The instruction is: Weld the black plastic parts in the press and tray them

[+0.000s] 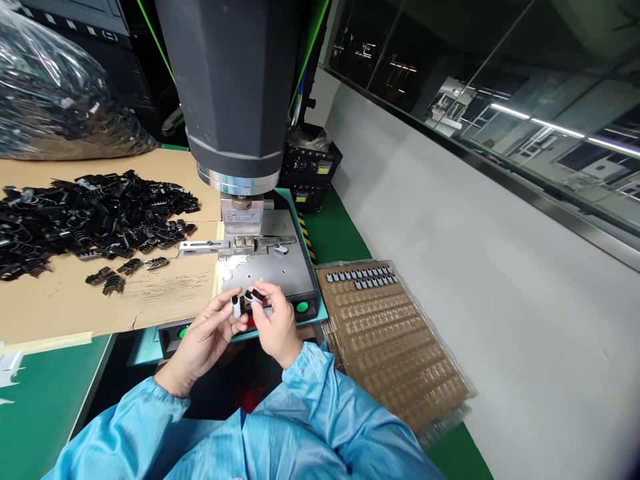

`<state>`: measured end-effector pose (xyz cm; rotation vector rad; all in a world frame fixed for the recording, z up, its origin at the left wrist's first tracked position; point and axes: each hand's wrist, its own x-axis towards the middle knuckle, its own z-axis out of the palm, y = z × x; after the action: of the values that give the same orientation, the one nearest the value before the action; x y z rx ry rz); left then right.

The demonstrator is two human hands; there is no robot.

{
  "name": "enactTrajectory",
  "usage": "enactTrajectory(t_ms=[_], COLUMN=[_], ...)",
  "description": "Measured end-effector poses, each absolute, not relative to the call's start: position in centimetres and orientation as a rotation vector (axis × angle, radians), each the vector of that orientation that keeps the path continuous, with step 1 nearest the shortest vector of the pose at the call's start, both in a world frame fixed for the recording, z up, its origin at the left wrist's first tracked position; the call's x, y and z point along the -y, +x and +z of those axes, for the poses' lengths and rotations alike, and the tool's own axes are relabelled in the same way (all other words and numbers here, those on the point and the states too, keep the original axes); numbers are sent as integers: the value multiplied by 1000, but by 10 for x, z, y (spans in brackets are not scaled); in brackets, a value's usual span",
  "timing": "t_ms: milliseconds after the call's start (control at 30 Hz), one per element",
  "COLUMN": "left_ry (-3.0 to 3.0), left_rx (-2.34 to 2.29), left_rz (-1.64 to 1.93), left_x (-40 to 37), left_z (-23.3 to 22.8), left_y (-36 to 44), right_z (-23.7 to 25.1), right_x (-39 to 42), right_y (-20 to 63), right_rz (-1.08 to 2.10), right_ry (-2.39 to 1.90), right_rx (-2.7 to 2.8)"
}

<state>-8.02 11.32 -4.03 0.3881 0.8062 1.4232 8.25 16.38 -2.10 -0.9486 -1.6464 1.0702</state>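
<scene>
A heap of black plastic parts (100,213) lies on cardboard (170,303) at left. The left hand (205,337) pinches a small grey-and-black piece (237,307) in front of the press (230,87); just beside it, the right hand (278,327) grips a second piece (255,297) in its fingertips. At right, a plastic tray (393,347) carries similar pieces (363,274) in its two far rows.

A dark window (390,40), perhaps reflecting lights (557,128), tops a pale wall (440,233).

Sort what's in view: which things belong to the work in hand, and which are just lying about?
Likely in the work:
- held pieces
- press
- black pile
- part-filled tray

Apparently lying about:
- boxes
- white scraps
- bag, though possibly stock
</scene>
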Motion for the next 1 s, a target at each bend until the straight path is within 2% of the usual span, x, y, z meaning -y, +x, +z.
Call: enactTrajectory(t_ms=[367,833,1000], left_ry=[441,446,435], left_rx=[-829,-837,-849], left_rz=[1438,1425,1425], left_x=[-111,-111,-111], left_z=[-44,-42,-40], left_y=[-77,-75,-75], right_z=[-25,-25,-27], right_x=[-166,-168,-169], right_y=[86,88,88], right_rz=[522,434,558], right_ry=[-943,-901,-938], right_rx=[1922,2012,1917])
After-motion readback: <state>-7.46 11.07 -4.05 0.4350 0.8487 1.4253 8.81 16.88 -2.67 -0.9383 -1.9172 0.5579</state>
